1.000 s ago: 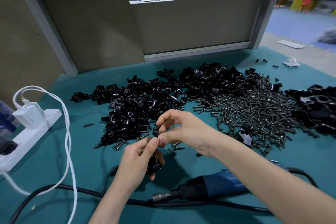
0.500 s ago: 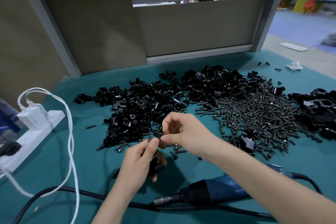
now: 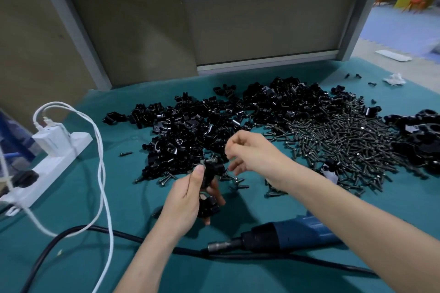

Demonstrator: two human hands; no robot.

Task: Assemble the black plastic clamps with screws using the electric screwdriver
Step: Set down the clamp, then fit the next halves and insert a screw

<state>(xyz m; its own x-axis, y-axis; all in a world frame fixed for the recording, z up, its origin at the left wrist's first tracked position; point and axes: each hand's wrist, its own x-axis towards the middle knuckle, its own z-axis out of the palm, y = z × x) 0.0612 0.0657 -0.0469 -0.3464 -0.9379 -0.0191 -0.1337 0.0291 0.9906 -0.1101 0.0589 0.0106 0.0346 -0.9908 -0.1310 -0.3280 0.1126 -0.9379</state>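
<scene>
Clamp (image 3: 209, 176) with a screw (image 3: 210, 160) standing at its top sits pinched in the left grip (image 3: 190, 197). The right grip (image 3: 247, 152), on it a moment ago, has lifted clear, too blurred to tell if it holds anything. Driving likely comes next: the electric screwdriver (image 3: 285, 233) lies just behind both grips, bare table (image 3: 71, 197) to their left.

Black plastic clamps (image 3: 190, 131) and dark grey screws (image 3: 338, 140) lie on a teal cloth (image 3: 71, 197), with a blue-and-black electric screwdriver (image 3: 285, 235) and white power strip (image 3: 47, 169).
</scene>
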